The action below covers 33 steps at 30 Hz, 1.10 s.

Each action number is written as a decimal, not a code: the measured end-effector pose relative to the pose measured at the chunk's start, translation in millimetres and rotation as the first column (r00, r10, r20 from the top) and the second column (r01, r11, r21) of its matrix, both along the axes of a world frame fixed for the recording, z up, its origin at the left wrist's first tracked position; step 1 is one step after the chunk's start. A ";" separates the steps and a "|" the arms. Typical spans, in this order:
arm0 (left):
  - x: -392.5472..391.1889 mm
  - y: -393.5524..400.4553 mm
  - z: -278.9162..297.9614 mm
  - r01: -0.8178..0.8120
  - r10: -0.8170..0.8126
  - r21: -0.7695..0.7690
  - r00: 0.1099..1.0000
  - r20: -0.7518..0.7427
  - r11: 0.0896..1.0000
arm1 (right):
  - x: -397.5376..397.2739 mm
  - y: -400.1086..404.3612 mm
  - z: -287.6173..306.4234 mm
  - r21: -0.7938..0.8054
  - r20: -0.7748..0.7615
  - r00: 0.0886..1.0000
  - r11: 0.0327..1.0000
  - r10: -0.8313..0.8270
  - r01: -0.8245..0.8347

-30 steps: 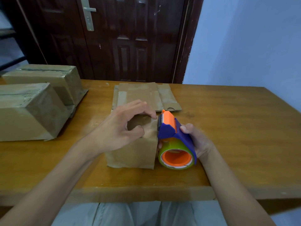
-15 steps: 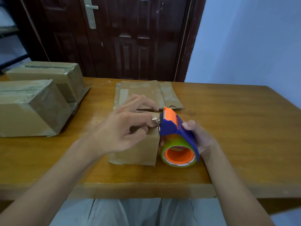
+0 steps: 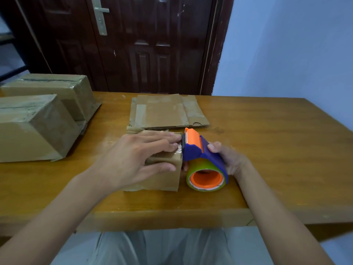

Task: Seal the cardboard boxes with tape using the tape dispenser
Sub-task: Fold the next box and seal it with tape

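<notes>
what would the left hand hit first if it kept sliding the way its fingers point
The left hand lies on the small box, fingers pointing right. It would first meet the dispenser, whose orange-and-blue head sits just off the fingertips, likely already touching.

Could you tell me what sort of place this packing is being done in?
Probably a room in a home, not a warehouse: a plain wooden table stands against a dark panelled door and a pale blue wall.

Your left hand (image 3: pixel 133 157) presses flat on the small box (image 3: pixel 162 175); your right hand (image 3: pixel 227 159) grips the tape dispenser (image 3: pixel 202 159) against its right edge.
</notes>
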<state>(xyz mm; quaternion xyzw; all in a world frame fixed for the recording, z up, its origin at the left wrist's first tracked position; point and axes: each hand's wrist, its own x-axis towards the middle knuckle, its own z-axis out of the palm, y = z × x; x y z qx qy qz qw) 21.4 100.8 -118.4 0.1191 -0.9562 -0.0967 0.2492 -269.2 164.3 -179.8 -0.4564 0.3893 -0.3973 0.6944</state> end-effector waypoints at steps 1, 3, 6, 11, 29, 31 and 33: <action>-0.2 -0.9 -0.1 0.004 -0.004 0.013 1.000 -0.009 1.000 | -3.2 1.9 3.9 0.022 -0.041 0.999 1.000 -0.005 0.006; -1.9 -3.0 0.8 0.007 -0.006 0.033 1.000 -0.025 0.999 | -9.1 4.1 16.3 0.064 -0.090 0.996 0.997 -0.025 0.031; -4.6 -6.4 1.6 0.002 -0.001 0.042 1.000 -0.026 0.999 | -12.7 6.0 37.3 0.071 -0.206 0.978 0.997 -0.014 0.029; -4.5 -6.4 -2.0 -0.003 0.004 0.032 0.999 -0.039 0.999 | -1.1 18.9 55.3 -0.123 -0.476 0.872 0.990 -0.117 0.066; -6.7 -7.0 -1.7 -0.002 0.008 0.070 0.996 -0.087 0.998 | 33.8 54.0 23.8 -0.728 -0.685 0.121 0.672 -0.718 -0.132; -7.1 -7.7 -1.6 -0.002 0.009 0.075 0.996 -0.089 0.997 | 31.7 53.4 26.8 -0.690 -0.723 0.131 0.712 -0.678 -0.130; -7.2 -7.9 -0.7 -0.004 0.011 0.087 0.997 -0.076 0.996 | 26.9 53.5 30.4 -0.658 -0.753 0.133 0.739 -0.644 -0.144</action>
